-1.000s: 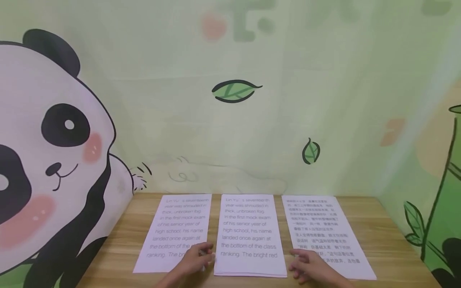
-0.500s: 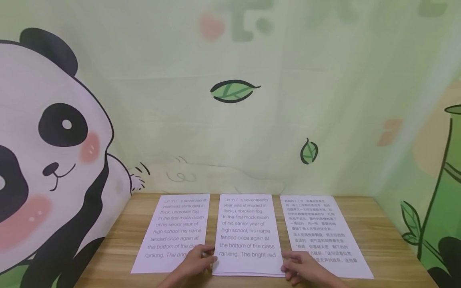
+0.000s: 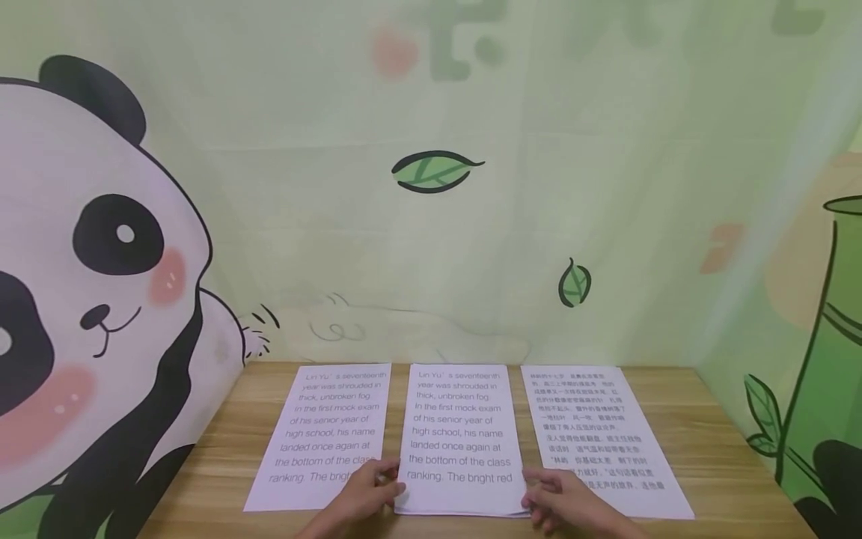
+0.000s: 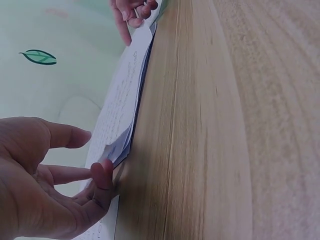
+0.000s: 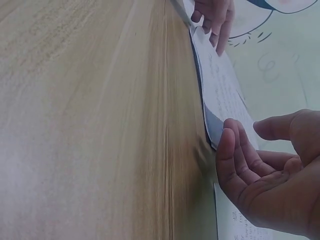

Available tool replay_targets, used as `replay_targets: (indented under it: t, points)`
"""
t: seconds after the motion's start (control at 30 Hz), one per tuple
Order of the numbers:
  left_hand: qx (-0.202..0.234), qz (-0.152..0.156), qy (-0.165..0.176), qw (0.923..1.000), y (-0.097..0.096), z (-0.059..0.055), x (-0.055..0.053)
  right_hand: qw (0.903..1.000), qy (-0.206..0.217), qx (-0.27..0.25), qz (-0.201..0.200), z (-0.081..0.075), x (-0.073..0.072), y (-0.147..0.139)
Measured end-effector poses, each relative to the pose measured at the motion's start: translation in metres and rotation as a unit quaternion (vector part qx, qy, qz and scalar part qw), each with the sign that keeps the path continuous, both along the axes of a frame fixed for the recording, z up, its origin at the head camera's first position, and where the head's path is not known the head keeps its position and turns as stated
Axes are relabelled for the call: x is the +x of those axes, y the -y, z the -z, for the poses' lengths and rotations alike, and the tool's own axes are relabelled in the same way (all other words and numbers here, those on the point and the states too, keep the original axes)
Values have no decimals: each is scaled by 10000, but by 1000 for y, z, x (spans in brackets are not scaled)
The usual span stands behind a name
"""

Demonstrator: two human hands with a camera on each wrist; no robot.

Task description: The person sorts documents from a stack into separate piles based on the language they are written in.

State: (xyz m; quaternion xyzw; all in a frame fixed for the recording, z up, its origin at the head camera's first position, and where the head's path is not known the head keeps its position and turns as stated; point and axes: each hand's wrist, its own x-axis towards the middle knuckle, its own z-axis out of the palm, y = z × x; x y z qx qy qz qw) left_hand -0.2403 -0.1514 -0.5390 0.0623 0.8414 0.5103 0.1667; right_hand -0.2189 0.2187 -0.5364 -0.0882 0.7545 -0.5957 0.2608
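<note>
A thin stack of white printed sheets (image 3: 460,442) lies at the middle of the table, large English text facing up. My left hand (image 3: 367,490) is at its lower left edge; my right hand (image 3: 562,494) is at the lower right edge. In the left wrist view the left hand (image 4: 55,185) has its fingers against the stack's slightly raised corner, thumb apart above. The right wrist view shows the right hand (image 5: 270,175) with bent fingers at the other near corner, its thumb apart. The layers of the stack (image 5: 215,85) show unevenly along the near edge.
To the left lies another sheet of English text (image 3: 323,419), partly under my left hand. A sheet with smaller Chinese text (image 3: 586,419) lies to the right, partly behind my right hand. The wooden table (image 3: 222,442) ends at a printed panda backdrop (image 3: 303,187).
My right hand has moved left to the middle stack's right edge, and my left hand has closed in slightly on the left edge. The camera view has shifted a little.
</note>
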Motion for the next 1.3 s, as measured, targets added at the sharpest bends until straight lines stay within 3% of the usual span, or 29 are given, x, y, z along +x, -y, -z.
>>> replay_targets:
  t: [0.17,0.33,0.57,0.83,1.0,1.3]
  points:
    - [259,-19,-162,9995,0,0,1,9999,-66,54,73,-1,0,-1]
    - [523,-23,-221,9984,-1,2,0,9985,-174,275,430,0,-2,1]
    - [592,-110,143,9981,-2,7,-2,9946,513,-62,902,6,-5,6]
    - [1045,160,571,9928,1,12,-2,9932,649,-384,882,9,-5,8]
    - [1205,321,615,9903,2,13,-1,9937,675,-441,779,11,-5,8]
    - [1581,253,746,9843,12,11,1,9960,528,-457,561,11,-1,10]
